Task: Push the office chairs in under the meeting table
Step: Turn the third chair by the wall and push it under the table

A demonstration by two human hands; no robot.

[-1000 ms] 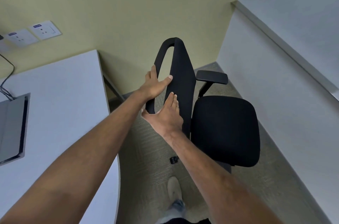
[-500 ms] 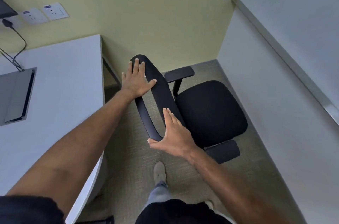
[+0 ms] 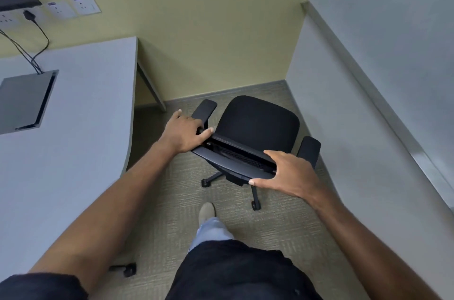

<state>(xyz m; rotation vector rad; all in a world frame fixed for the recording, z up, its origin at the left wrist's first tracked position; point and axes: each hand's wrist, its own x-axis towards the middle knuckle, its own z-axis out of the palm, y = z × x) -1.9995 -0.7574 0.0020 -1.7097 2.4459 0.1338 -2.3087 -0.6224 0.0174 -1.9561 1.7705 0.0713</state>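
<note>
Gripping the top rail of the black fabric-seated office chair [image 3: 258, 125], both hands are now spread to its two ends, where half a second ago they lay flat on the side of a backrest turned edge-on to the camera. The left hand [image 3: 183, 134] is curled over the left end of the rail, and the right hand [image 3: 290, 174] is clamped on the right end, thumb under and fingers over. The chair has swung round since then, so that its rounded, matte seat now faces the far olive-yellow wall [image 3: 208, 29], with padded armrests on either side and black plastic legs on castors below. It stands on the ribbed grey-green carpet [image 3: 270, 226], right of the pale grey, smooth-topped meeting table [image 3: 81, 140] and apart from its curved edge, not under it. A grey rectangular cable hatch [image 3: 24, 101] is set in the tabletop, with black cables [image 3: 36, 39] rising to white wall sockets [image 3: 73, 6]. The person's forward foot in a light shoe [image 3: 206, 211] is planted near the chair's base.
</note>
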